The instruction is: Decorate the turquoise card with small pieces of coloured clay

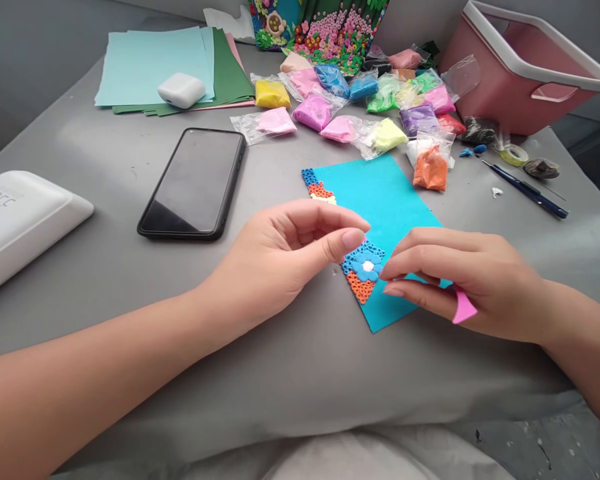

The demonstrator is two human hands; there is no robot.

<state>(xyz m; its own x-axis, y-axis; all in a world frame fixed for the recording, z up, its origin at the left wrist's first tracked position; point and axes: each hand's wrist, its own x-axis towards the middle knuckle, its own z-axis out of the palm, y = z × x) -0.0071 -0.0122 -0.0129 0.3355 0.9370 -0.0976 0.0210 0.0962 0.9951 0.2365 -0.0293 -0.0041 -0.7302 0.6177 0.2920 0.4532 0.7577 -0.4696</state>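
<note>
A turquoise card (387,200) is lying on the grey counter (105,280), its left edge bearing clay dots and a blue clay flower (367,266). The right hand (460,280) is touching the card at the flower's 3 o'clock, its grip pinching a pink tool (463,309). The left hand (290,257) is hovering at 9 o'clock, fingers loosely curled, grasping nothing. Clay packets (370,100) are lying at 12 o'clock, a phone (195,181) at 10.

1. Hands: two, left hand (280,257) and right hand (460,280).
2. Turquoise card (380,193): one.
3. Clay flower (366,265) on the card: one, blue.
4. Phone (193,183): one.
5. Earbud case (181,90): one.
6. Pink bin (520,67): one.
7. Blue pen (527,190): one.
8. Clay bags (350,100): more than a dozen; exact count obscured by overlap.
</note>
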